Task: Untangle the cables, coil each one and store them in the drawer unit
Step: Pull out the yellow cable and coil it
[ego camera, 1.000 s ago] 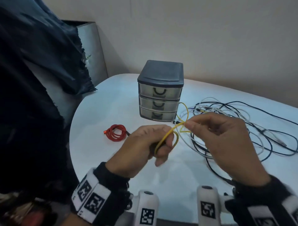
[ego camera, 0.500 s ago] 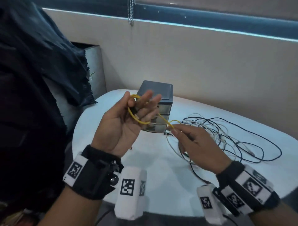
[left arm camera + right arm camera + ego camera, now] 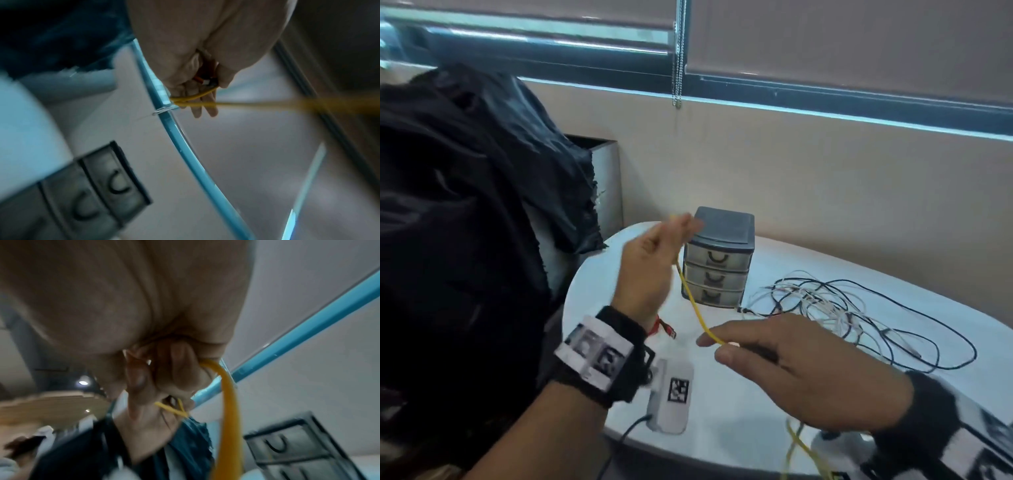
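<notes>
Yellow cable (image 3: pixel 690 294) stretched taut between both hands above the table (image 3: pixel 722 404), just before the drawer unit (image 3: pixel 720 260). Left hand (image 3: pixel 650 263) raised, cable looped round nearly straight fingers, thumb pinning it. Right hand (image 3: pixel 801 370) lower, pinching it.

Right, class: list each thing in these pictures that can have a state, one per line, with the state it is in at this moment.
yellow cable: stretched between both hands, its tail hanging off the table edge.
left hand: raised, yellow loops around its fingers.
right hand: pinches the cable.
drawer unit: all three drawers closed.
red cable: on the table, mostly hidden behind the left wrist.
black and white cables: tangled, loose on the table.
</notes>
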`<state>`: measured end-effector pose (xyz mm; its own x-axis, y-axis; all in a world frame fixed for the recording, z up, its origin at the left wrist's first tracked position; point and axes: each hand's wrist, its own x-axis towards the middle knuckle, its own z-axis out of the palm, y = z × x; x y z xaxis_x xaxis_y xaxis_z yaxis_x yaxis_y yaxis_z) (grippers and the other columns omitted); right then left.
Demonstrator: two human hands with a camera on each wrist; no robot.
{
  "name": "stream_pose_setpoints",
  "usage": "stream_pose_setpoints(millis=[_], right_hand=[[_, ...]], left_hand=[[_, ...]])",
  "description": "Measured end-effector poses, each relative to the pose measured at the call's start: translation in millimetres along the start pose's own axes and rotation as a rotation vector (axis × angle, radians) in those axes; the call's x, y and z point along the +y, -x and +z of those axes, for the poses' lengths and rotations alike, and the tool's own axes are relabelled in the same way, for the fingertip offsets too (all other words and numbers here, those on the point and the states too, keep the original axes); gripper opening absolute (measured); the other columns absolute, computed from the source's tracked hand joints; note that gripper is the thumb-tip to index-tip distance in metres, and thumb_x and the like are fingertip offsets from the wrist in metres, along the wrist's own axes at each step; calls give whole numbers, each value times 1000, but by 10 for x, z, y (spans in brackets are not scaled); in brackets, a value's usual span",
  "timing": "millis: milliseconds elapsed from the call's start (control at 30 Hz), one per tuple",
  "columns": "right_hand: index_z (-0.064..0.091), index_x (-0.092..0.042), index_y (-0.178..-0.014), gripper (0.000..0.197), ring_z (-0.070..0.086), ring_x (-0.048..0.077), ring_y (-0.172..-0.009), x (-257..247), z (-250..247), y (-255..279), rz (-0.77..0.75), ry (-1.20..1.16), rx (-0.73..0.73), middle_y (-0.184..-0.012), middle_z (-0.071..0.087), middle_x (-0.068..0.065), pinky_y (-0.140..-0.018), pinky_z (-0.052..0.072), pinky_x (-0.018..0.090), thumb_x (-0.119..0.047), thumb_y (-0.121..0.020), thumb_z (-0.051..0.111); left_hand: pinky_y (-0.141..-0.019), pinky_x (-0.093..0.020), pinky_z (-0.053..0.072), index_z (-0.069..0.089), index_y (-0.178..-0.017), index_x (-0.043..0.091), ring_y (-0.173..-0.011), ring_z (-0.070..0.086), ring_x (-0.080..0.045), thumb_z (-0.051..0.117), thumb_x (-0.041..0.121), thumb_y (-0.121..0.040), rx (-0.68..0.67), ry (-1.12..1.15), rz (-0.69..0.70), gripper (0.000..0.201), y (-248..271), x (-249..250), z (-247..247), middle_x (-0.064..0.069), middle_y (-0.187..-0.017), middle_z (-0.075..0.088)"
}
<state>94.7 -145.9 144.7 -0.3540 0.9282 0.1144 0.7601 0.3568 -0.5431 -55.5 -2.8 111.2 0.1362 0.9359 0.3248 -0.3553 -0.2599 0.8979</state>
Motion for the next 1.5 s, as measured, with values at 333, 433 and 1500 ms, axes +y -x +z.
stream_pose_setpoints(millis=[333,433,1500], right_hand=[[77,-21,-82,13,37,11,-47,644,-208,-226,338,-374,505,-59,51,4,-44,32,17,-32,-87,72],[77,-25,-92,20,38,14,-43,614,238,-163,396,-518,263,-56,56,-2,-41,33,22,-31,-97,59],[70,-1,-82,2,21,13,-45,1184,87,204,513,-835,464,-55,44,2,-43,15,20,-2,-84,69]], left_hand=[[-84,-33,57,75,-87,5,-45,51,-15,45,24,-97,-420,413,-386,37,607,62,-6,0,-50,42],[-93,-36,57,76,-95,0,-61,65,-15,45,23,-96,-208,637,-350,39,486,113,15,2,-57,50],[-66,-19,56,55,-60,17,-29,31,-6,49,36,-95,-69,467,-476,41,145,100,-618,10,-37,25]])
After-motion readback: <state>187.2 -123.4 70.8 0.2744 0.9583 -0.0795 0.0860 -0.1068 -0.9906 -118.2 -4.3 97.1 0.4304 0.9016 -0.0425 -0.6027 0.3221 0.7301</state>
